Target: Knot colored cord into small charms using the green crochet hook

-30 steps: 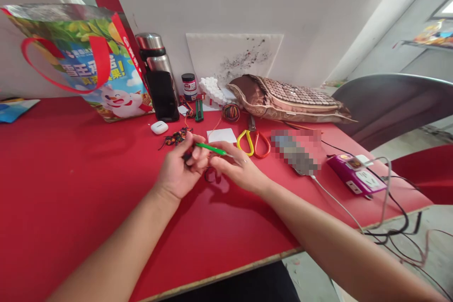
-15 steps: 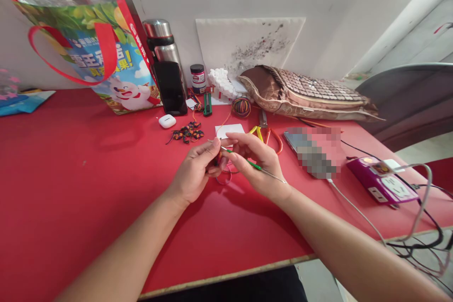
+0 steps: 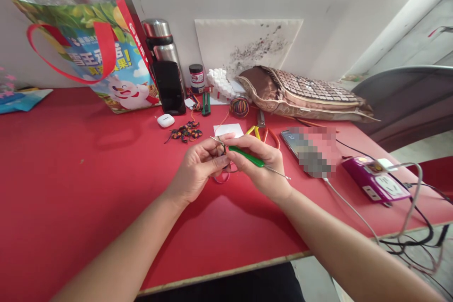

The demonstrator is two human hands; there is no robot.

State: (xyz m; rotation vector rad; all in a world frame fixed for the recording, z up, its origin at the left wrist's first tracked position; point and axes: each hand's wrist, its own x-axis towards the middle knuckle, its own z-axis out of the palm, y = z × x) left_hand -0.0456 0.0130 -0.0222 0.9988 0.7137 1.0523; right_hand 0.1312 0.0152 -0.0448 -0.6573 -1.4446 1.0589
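My right hand (image 3: 262, 165) is closed around a crochet hook (image 3: 247, 155) with a green handle; its thin metal tip points left over my left fingers. My left hand (image 3: 198, 165) pinches a small piece of dark multicoloured yarn work (image 3: 222, 150), mostly hidden by the fingers. A strand of yarn (image 3: 226, 117) runs from the fingers back to a multicoloured yarn ball (image 3: 239, 107). Below the hands a pink loop (image 3: 222, 178) shows on the red table (image 3: 106, 198). Left of them lies a finished-looking dark, colourful crocheted piece (image 3: 186, 131).
Behind stand a patterned bag (image 3: 120, 66), a steel flask (image 3: 163, 37), a black phone (image 3: 171, 87) and a small jar (image 3: 197, 79). Pliers (image 3: 264, 132), a charging phone (image 3: 307, 153) and a purple power strip (image 3: 375, 179) lie right. A white earbud case (image 3: 165, 120) sits left.
My right hand has turned the hook so more of its green handle shows and its tip reaches farther left. My left fingers have shifted around the yarn work. The view has moved slightly.
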